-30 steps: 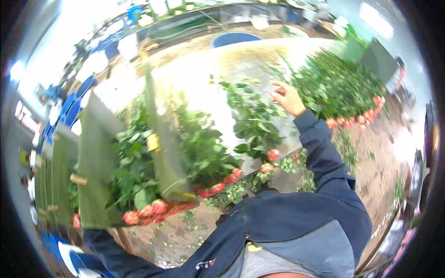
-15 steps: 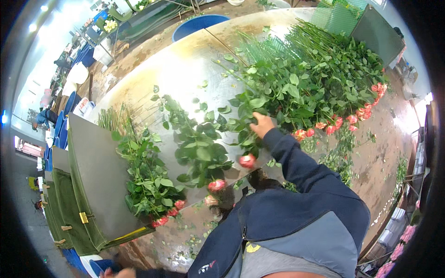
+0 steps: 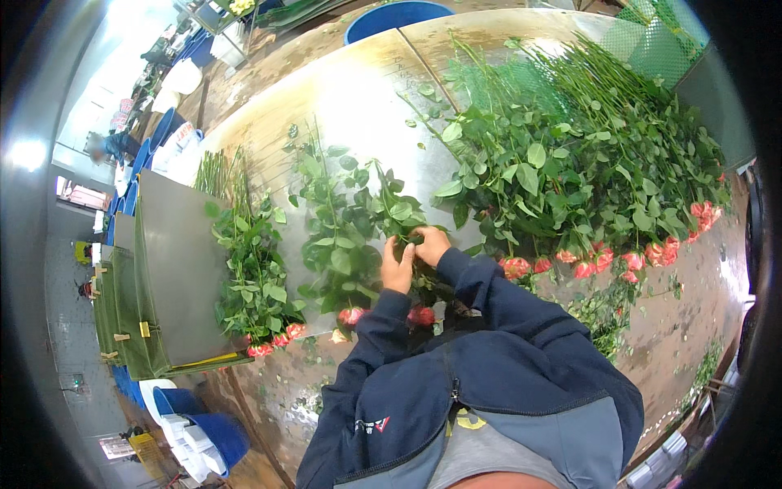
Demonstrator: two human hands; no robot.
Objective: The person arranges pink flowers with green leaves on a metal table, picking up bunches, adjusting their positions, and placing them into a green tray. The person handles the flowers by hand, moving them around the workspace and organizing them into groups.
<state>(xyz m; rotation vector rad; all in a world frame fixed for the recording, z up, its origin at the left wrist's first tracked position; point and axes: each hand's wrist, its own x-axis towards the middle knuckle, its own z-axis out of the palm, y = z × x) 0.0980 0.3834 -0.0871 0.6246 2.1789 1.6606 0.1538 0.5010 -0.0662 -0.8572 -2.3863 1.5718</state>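
Observation:
My left hand (image 3: 397, 267) and my right hand (image 3: 432, 246) meet at the leafy stem of a single rose (image 3: 421, 315), whose red-pink bloom hangs toward me below them. The fingers of both are closed around the stem, though leaves partly hide the grip. Just left of my left hand lies another leafy rose stem with a pink-red bloom (image 3: 351, 315). Farther left, a small bunch of roses (image 3: 252, 281) rests against a grey upright panel (image 3: 175, 269). To my right spreads a large pile of long-stemmed roses (image 3: 562, 171), blooms toward me.
All of this lies on a shiny metal table (image 3: 358, 106). Green netting (image 3: 664, 49) stands at the far right, and a blue tub (image 3: 399, 18) beyond the far edge. Blue buckets (image 3: 216, 436) are at lower left. Fallen leaves (image 3: 599, 318) litter the floor.
My left hand has come up from the lower left to join my right hand at the rose. The right hand has drawn the rose left and nearer me, away from the big pile.

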